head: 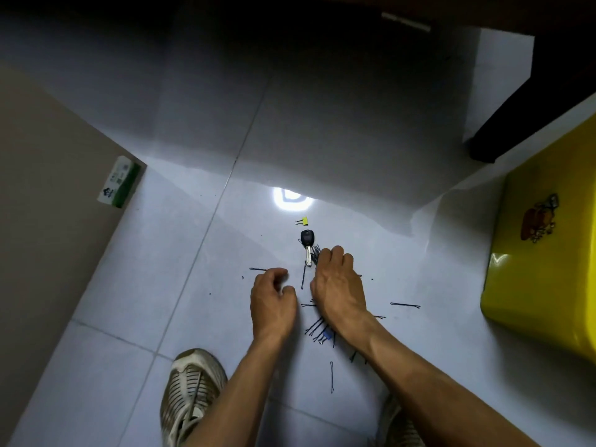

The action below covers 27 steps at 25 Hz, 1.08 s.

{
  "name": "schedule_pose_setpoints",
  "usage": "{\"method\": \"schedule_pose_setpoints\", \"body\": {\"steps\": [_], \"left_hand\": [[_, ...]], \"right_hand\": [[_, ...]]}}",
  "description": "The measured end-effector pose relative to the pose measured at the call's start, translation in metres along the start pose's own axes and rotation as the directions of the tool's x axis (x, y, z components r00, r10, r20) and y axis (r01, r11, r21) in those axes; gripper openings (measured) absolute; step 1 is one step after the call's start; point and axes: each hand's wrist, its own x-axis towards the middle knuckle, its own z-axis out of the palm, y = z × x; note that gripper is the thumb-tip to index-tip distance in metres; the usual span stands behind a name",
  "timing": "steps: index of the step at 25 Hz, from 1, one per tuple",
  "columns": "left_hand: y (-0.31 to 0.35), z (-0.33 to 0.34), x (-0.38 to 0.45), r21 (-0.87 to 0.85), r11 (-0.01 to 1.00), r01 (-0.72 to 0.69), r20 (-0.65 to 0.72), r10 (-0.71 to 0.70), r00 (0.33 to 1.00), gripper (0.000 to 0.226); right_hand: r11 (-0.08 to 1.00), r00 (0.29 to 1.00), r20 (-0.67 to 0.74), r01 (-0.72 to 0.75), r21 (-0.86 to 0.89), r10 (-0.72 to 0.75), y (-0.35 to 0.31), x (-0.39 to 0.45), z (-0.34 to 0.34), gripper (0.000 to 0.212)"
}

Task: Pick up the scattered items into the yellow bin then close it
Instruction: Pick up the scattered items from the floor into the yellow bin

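The right hand [337, 285] pinches a bunch of pins [316, 253] beside the key [308, 245]; the left hand [272, 300], loosely curled, holds nothing. More pins lie on the floor [129, 301]. The yellow bin [541, 253] stands at right, a clip [303, 221] beyond the key.

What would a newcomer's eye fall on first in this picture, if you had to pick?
Most likely the two bare hands at centre, the right hand reaching over a scatter of black hairpins on the pale floor, beside a black-headed key. Next, the bright yellow bin at the right edge, and the left hand curled near one stray pin.
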Motion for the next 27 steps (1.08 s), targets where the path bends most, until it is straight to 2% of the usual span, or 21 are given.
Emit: {"method": "schedule_pose_setpoints", "body": {"steps": [3,6,9,11,12,13,15,16,17,19,21,23,25,27], "left_hand": [[0.001,0.003,-0.001,-0.014,1.0,0.017,0.0,-0.017,1.0,0.036],[0.004,0.008,-0.004,-0.04,0.999,0.017,0.008,-0.016,1.0,0.035],[0.008,0.013,-0.005,-0.093,0.995,0.033,0.015,-0.032,0.999,0.034],[0.01,0.015,-0.006,-0.127,0.991,0.049,0.024,-0.046,0.999,0.033],[0.011,0.015,-0.007,-0.146,0.987,0.06,0.02,-0.058,0.998,0.031],[0.012,0.014,-0.007,-0.171,0.983,0.073,0.013,-0.071,0.997,0.029],[0.018,0.012,-0.007,-0.271,0.955,0.12,0.018,-0.12,0.993,0.028],[0.025,0.01,-0.009,-0.347,0.925,0.156,0.041,-0.151,0.988,0.026],[0.033,0.01,-0.011,-0.429,0.881,0.198,0.081,-0.18,0.98,0.025],[0.056,0.009,-0.022,-0.579,0.769,0.27,0.185,-0.199,0.962,0.023],[0.079,0.013,-0.04,-0.651,0.7,0.294,0.262,-0.156,0.952,0.023],[0.095,0.02,-0.06,-0.645,0.711,0.28,0.306,-0.096,0.947,0.021],[0.109,0.032,-0.083,-0.621,0.734,0.276,0.351,-0.055,0.935,0.021],[0.119,0.046,-0.105,-0.599,0.752,0.274,0.383,-0.032,0.923,0.02]], "right_hand": [[0.998,0.998,-0.032,0.043,-0.043,-0.045,-0.002,0.0,0.001,0.035],[1.0,1.0,-0.003,0.021,-0.022,-0.021,-0.005,-0.001,0.001,0.035],[0.994,0.99,0.137,-0.037,0.098,0.023,-0.001,0.003,0.011,0.028],[0.96,0.981,0.187,-0.098,0.26,0.05,0.008,0.009,0.01,0.02],[0.892,0.968,0.234,-0.186,0.412,0.093,0.014,0.013,0.006,0.013],[0.754,0.941,0.311,-0.3,0.584,0.133,0.02,0.016,0.001,0.006],[0.262,0.858,0.499,-0.513,0.817,0.123,0.031,0.017,-0.016,0.016],[0.021,0.826,0.558,-0.561,0.828,0.085,0.036,0.014,-0.025,0.02],[-0.172,0.805,0.591,-0.577,0.799,0.047,0.04,0.009,-0.036,0.019],[-0.434,0.804,0.595,-0.533,0.726,0.007,0.05,-0.006,-0.065,0.016],[-0.577,0.836,0.548,-0.441,0.687,0.015,0.069,-0.027,-0.101,0.019],[-0.651,0.868,0.492,-0.336,0.681,0.067,0.095,-0.049,-0.138,0.022],[-0.691,0.887,0.426,-0.195,0.695,0.178,0.137,-0.074,-0.177,0.017],[-0.673,0.857,0.396,-0.081,0.735,0.329,0.187,-0.095,-0.21,0.017]]}}
